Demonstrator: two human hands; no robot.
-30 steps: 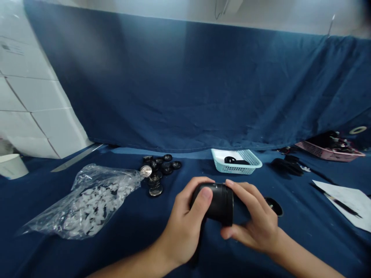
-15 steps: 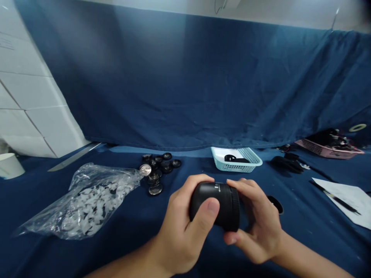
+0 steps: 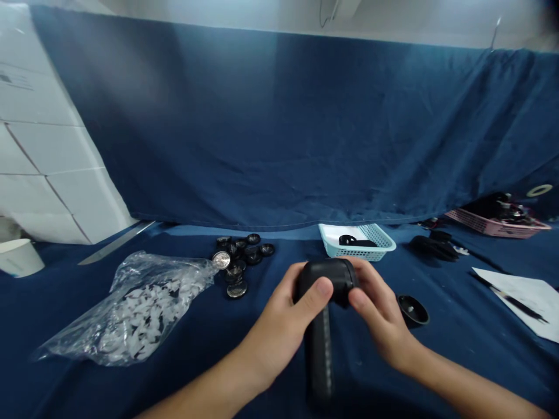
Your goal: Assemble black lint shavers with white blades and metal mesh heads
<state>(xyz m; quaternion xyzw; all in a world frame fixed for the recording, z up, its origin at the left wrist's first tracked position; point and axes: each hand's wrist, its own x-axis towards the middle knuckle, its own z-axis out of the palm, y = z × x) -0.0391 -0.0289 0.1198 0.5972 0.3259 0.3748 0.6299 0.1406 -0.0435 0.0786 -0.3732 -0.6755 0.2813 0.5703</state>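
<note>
Both hands grip a black device with a rounded head and a long handle that runs down towards me. My left hand wraps the left side of the head, thumb on top. My right hand closes on the head's right side. A round black cap lies on the blue cloth just right of my right hand.
A clear bag of small white parts lies at the left. A pile of round black and silver discs sits behind it. A light blue basket, black gloves, a pink tray, paper with a pen and a white cup stand around.
The device has been turned so its handle now points down towards me instead of its barrel lying sideways. Both hands have shifted slightly up on the head; the black cap is more exposed.
</note>
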